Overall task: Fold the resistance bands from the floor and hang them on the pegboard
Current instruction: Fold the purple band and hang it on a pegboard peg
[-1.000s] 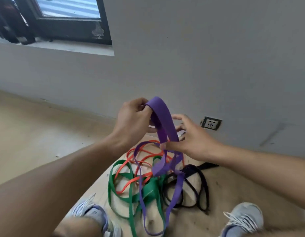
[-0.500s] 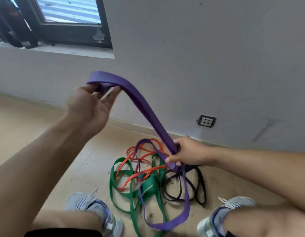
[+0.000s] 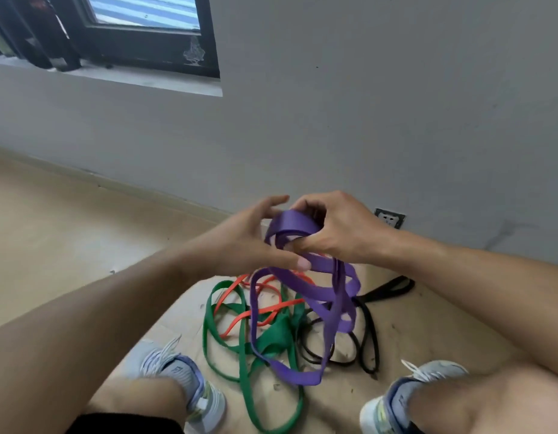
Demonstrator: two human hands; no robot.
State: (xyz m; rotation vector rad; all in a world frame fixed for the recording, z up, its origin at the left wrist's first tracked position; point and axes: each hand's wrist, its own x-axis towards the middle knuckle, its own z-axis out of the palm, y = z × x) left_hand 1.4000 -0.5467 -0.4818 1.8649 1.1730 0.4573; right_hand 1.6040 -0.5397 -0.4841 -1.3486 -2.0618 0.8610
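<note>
Purple band (image 3: pixel 321 296) (looped) gripped by both hands.

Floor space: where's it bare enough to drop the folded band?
Bare floor lies left of the green band, up to the wall. Crowded between the shoes: green, orange, black and purple bands tangle there.

Plain grey painted wall (image 3: pixel 365 104) fills most of the background, with a dark-framed window (image 3: pixel 146 29) up in the top-left corner over a pale sill (image 3: pixel 139 81). There's a white wall socket in a dark surround (image 3: pixel 389 218) sitting low on that wall. Down on the scuffed beige floor (image 3: pixel 52 233), two light grey lace-up sneakers: one left (image 3: pixel 180 375), one right (image 3: pixel 406 399).
</note>
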